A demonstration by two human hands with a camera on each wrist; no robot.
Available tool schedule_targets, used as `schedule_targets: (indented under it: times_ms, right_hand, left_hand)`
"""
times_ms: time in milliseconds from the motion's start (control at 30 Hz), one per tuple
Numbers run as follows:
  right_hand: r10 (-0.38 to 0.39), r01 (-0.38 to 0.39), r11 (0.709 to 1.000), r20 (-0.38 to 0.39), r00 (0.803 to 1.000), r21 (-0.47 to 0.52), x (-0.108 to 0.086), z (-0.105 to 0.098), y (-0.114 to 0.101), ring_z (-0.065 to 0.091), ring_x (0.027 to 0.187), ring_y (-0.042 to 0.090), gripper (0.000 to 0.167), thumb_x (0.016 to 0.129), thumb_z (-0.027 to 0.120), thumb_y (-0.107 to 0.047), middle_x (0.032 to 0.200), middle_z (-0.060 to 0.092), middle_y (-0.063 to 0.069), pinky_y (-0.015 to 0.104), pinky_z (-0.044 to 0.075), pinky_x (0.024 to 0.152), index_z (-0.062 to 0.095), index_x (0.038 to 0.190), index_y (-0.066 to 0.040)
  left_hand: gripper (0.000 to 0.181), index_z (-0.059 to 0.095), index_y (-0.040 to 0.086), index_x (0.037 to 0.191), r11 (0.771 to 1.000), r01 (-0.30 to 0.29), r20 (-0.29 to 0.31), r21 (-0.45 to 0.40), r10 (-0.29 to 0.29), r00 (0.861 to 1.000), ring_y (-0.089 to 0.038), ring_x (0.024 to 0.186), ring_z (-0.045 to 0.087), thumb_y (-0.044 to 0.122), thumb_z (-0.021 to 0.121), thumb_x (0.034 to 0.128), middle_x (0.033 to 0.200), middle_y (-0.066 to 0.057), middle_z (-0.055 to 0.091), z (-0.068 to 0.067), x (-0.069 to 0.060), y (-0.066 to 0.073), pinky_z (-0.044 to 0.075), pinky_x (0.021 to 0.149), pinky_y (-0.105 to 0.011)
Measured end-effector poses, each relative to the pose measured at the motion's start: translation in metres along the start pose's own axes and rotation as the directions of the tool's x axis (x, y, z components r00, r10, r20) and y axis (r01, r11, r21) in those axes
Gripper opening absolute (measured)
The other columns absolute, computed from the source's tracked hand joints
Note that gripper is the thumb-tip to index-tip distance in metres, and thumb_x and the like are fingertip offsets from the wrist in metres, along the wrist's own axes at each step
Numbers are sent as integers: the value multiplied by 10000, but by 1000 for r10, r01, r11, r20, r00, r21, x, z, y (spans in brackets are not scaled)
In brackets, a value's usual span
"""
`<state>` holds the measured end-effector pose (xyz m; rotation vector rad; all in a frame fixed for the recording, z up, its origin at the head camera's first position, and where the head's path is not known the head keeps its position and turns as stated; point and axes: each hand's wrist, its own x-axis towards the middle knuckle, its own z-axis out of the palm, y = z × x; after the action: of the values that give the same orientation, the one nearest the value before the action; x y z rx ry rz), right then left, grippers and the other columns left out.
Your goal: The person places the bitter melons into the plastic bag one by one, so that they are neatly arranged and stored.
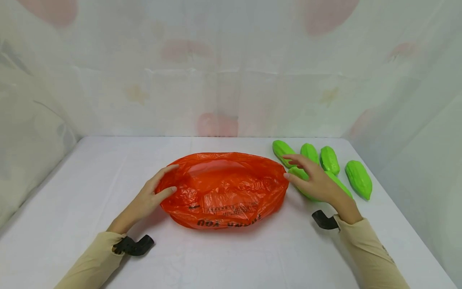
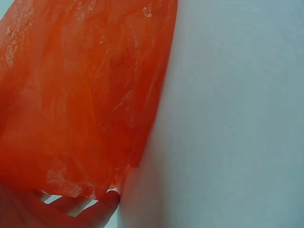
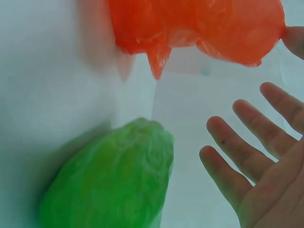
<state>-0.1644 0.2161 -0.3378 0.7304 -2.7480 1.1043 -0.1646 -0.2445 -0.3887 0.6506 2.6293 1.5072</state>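
A red plastic bag (image 1: 231, 200) with black print lies on the white table, its mouth spread wide and facing up. My left hand (image 1: 144, 200) rests against the bag's left side, thumb and fingers apart at the rim. The left wrist view shows the fingers (image 2: 102, 211) touching the crinkled plastic. At the bag's right end is my right hand (image 1: 314, 180), its thumb touching the rim and its other fingers spread. Beneath and beside that hand lie several bright green, ridged, gourd-like pieces (image 1: 359, 178); one green piece (image 3: 114, 180) is close below it in the right wrist view.
The white table (image 1: 231, 261) ends at a pale printed curtain (image 1: 231, 92) behind, with more curtain on both sides. A black curved wrist mount (image 1: 135, 245) sticks out from the left sleeve, and another black mount (image 1: 325, 220) from the right.
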Motion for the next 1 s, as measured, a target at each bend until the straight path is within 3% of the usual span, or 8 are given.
schedule_targets:
  times_ms: [333,733,1000]
  right_hand:
    - [39,-39,997,-1,999,-61,-2,-5,12,561,1218,401,474,950,659,-166,1364,583,191,592,444,1036,524,1379,-15]
    - [99,-93,984,31,995,-153,-6,-8,24,555,1208,410,503,925,695,-196,1364,574,189,602,465,1004,535,1362,-5]
    - [102,-91,981,56,993,-172,-7,-8,31,565,1190,412,502,908,708,-176,1348,579,192,595,468,1000,542,1350,-4]
  left_hand:
    - [555,356,141,1512,1000,-2,3,-5,2,1000,-396,1443,320,118,548,991,1578,-146,342,0,0,-1,344,1097,-663]
    - [576,344,134,1517,1000,-20,-6,-2,20,1000,-408,1446,310,104,557,982,1575,-158,342,1,1,-2,307,1107,-691]
    - [593,347,163,1522,999,-34,-16,35,35,999,-349,1453,325,107,576,978,1576,-115,360,0,1,-3,303,1136,-612]
